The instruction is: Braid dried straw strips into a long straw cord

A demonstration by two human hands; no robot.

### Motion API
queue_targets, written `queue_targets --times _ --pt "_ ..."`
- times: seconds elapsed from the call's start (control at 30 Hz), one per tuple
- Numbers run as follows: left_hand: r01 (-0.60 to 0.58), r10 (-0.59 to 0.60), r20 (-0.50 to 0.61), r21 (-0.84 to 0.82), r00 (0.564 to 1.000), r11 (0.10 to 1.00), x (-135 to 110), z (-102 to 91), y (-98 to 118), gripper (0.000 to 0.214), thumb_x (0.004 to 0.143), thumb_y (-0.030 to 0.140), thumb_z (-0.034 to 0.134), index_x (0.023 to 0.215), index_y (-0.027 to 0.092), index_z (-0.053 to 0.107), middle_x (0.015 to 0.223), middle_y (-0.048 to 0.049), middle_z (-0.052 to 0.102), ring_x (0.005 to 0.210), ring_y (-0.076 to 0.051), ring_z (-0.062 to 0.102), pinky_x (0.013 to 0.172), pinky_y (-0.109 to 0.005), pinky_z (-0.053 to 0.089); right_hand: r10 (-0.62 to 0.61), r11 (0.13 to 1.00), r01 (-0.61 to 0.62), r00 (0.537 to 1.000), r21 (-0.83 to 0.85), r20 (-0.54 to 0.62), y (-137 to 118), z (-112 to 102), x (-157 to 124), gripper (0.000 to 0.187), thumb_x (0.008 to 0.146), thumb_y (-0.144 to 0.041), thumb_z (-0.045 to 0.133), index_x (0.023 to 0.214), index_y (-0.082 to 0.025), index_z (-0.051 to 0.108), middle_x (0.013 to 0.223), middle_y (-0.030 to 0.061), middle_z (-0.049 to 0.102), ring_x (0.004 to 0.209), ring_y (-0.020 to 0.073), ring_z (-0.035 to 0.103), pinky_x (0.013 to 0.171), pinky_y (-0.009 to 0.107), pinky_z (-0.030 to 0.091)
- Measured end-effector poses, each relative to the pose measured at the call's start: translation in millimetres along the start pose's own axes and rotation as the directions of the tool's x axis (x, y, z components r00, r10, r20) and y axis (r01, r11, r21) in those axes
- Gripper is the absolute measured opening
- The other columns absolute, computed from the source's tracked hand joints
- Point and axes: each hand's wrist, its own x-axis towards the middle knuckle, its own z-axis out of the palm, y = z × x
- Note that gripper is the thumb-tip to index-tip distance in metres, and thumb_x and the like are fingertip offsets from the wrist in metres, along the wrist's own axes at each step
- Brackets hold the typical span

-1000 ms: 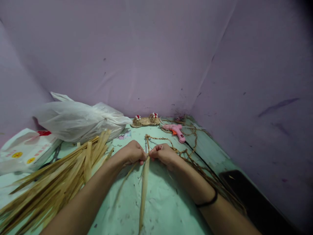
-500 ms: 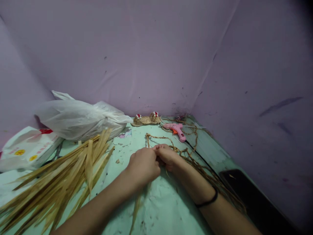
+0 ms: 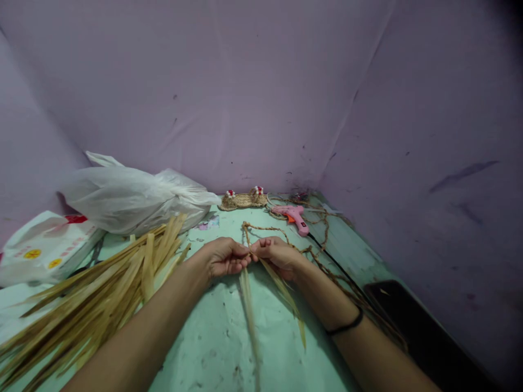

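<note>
My left hand pinches one end of a twisted dried-leaf cord over the middle of the table. Fingertip to fingertip with it, my right hand is closed on the same cord. Two loose leaf strips hang from the pinch: a pale one runs down toward me, and a tan one slants down to the right below my right palm. The finished cord loops away behind my hands and trails to the right. Exactly where the strands meet is hidden by my fingertips.
A pile of dried leaf strips lies left, with a white plastic bag and a bagged box behind. A woven piece with red-and-white beads sits at the wall. A pink glue gun and a dark phone-like object are right.
My left hand has rolled over and shifted left, from a fist across the cord to a fingertip pinch. The loose strips have spread apart, one now hanging to the right.
</note>
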Motion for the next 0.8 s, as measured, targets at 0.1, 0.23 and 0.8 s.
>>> queue_targets --times 0.1,0.23,0.8 --pt "0.004 0.017 -0.173 0.124 0.985 0.992 0 3.6 0 0.011 0.065 0.006 0.048 0.065 0.006 0.058 0.043 0.0005 0.049 0.033 -0.003 0.041 0.033 -0.012 0.033 -0.089 0.979 0.078 0.995 -0.188 -0.050 2 -3 3 0.005 0.059 -0.013 0.053 0.055 -0.012 0.052 0.040 -0.0041 0.048 0.034 0.0025 0.032 0.036 0.016 0.022" --pt "-0.003 0.136 -0.349 0.354 0.927 0.935 -4 12.8 -1 0.009 0.059 0.008 0.048 0.052 0.009 0.052 0.037 0.0016 0.044 0.029 -0.006 0.037 0.030 -0.017 0.027 -0.185 0.883 0.142 0.981 -0.448 -0.052 4 -3 5 0.005 0.063 -0.013 0.051 0.060 -0.011 0.054 0.048 -0.0021 0.052 0.041 0.0038 0.036 0.041 0.016 0.025" --pt "0.037 0.210 -0.455 0.475 0.865 0.879 -1 19.9 -6 0.013 0.048 0.011 0.045 0.037 0.014 0.041 0.027 0.0038 0.031 0.027 -0.005 0.025 0.033 -0.020 0.014 -0.336 0.386 -0.102 0.910 -0.917 -0.243 -9 26 -18 0.018 0.062 -0.028 0.057 0.061 -0.013 0.066 0.052 0.0073 0.058 0.050 0.0147 0.050 0.045 0.024 0.028"
